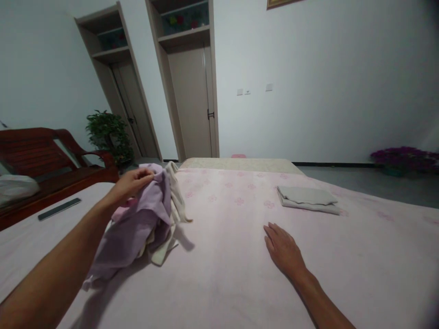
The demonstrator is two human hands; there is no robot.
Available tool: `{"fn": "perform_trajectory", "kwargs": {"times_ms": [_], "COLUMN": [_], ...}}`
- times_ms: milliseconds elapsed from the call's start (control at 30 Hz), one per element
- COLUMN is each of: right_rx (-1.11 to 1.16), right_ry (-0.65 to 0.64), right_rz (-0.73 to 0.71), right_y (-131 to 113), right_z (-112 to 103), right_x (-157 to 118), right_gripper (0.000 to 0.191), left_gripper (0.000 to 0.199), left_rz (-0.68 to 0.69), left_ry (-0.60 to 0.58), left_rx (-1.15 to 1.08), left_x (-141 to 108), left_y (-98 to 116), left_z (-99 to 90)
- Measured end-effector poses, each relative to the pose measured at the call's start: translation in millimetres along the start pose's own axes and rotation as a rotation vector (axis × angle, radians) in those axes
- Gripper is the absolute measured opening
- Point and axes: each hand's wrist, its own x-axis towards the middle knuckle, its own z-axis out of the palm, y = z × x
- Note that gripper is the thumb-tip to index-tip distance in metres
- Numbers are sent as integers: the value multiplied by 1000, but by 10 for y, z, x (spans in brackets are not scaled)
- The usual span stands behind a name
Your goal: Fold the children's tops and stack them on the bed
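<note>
My left hand (139,180) pinches the top of a crumpled lilac garment (151,196) and holds part of it up at the left. Bunched against it are a cream cloth (175,192) with a trailing end and a bit of pink fabric (121,210); how they are layered is hidden. My right hand (283,249) lies palm down on the pink flowered cover (226,256), fingers stretched out and holding nothing. Beyond it, apart from the fingers, a grey folded cloth (308,199) lies flat.
A dark flat bar (60,209) lies on the cover's left side. Past that stands a wooden bench (37,155) with a white plastic bag (17,189). A green plant (108,135) is near the doors (190,100), and purple flowers (408,159) stand at the far right.
</note>
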Motion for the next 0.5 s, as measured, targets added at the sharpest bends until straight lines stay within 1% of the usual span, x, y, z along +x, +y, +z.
{"fn": "perform_trajectory", "kwargs": {"times_ms": [33, 100, 133, 200, 233, 300, 367, 433, 500], "right_rx": [-3, 4, 15, 50, 76, 157, 294, 467, 661], "right_ry": [-3, -8, -9, -3, 6, 36, 78, 121, 160], "right_rz": [2, 5, 5, 6, 9, 18, 20, 21, 63], "right_y": [-1, -3, -5, -13, -19, -39, -69, -103, -125], "right_z": [-2, -6, -10, -29, -46, -100, -175, -254, -313], "right_x": [-2, -9, -12, -18, -19, -22, -25, -32, -41], "right_gripper": [45, 45, 45, 44, 43, 41, 40, 40, 41], "left_gripper": [33, 32, 32, 34, 35, 37, 35, 29, 29], "left_rz": [10, 33, 37, 24, 12, 3, 46, 116, 153], "left_ry": [-23, 6, 28, 66, 81, 110, 127, 115, 84], "left_rx": [86, 163, 140, 9, -78, -270, -487, -688, -777], "left_x": [39, 111, 140, 171, 172, 143, 77, -6, -75], "left_y": [-9, -25, -15, 81, 172, 432, 757, 1078, 1319], "left_z": [84, 219, 269, 338, 360, 397, 445, 525, 649]}}
